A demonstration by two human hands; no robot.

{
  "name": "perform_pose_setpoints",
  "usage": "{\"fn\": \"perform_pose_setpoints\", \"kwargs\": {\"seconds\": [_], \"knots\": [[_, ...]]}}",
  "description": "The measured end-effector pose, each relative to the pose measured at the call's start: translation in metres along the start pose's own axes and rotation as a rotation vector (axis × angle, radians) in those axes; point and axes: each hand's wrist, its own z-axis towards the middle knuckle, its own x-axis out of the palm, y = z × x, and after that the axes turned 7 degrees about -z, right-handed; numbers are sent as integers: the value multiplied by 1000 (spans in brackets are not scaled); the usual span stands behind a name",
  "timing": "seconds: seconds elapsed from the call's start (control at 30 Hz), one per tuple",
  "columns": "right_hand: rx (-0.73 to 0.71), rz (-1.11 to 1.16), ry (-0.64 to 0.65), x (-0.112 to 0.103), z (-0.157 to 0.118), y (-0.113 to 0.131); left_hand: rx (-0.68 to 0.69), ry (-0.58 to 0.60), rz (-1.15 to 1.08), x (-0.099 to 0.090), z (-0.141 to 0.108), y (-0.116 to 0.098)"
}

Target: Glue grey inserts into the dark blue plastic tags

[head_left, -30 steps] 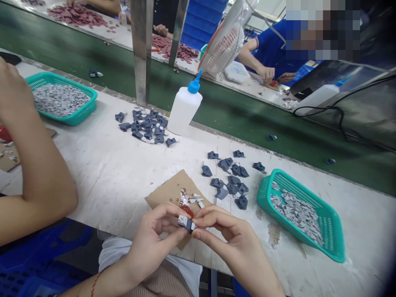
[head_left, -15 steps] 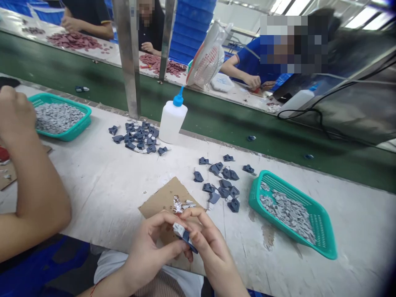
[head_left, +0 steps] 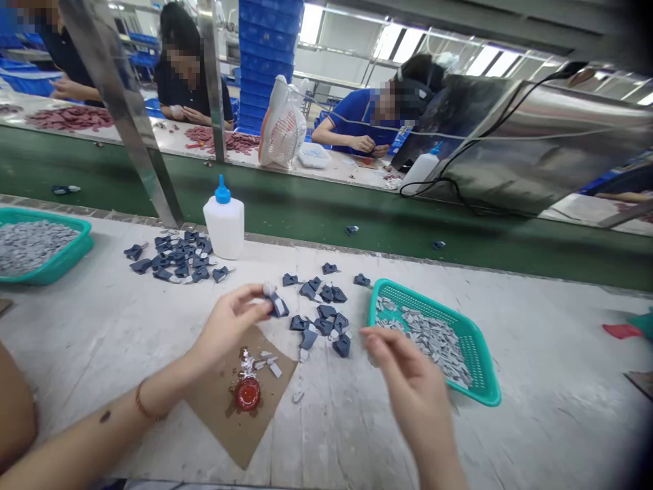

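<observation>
Between the thumb and fingers of my left hand [head_left: 232,323] is a dark blue part with a light grey piece [head_left: 277,305], held above the table. My right hand [head_left: 408,374] is raised beside the near left side of a green basket [head_left: 490,381] of grey pieces; its thumb and forefinger are pinched, and what they hold, if anything, is too small to name. Below my left hand, a brown cardboard sheet [head_left: 239,439] bears a red round cap [head_left: 247,394] and some small grey pieces [head_left: 275,369]. Several dark blue parts [head_left: 324,327] lie between my hands and the basket.
A white bottle with a blue tip [head_left: 224,228] stands by a second pile of blue parts [head_left: 176,257]. Another green basket [head_left: 66,262] is at the left. A green belt [head_left: 306,211] runs behind, with people working beyond it. Someone's arm [head_left: 15,401] shows at the left edge.
My hands have parted. The left moved up and forward with the blue part, while the right went toward the basket. The view has shifted right, uncovering the red cap.
</observation>
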Motion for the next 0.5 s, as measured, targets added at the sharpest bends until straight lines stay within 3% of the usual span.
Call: {"fn": "perform_pose_setpoints", "kwargs": {"seconds": [0.07,0.13,0.27,0.37,0.5], "knots": [[119,-365,-51,-27,35,-25,24,-17,104,3,46,-3],[171,-470,3,-40,68,-46,48,-68,213,8,96,-4],[221,-614,125,-33,109,-71,42,-203,489,21,181,-2],[219,-701,165,-23,117,-78,-11,-305,681,26,222,-1],[189,-776,183,-24,116,-79,-69,-419,893,29,250,-2]]}}
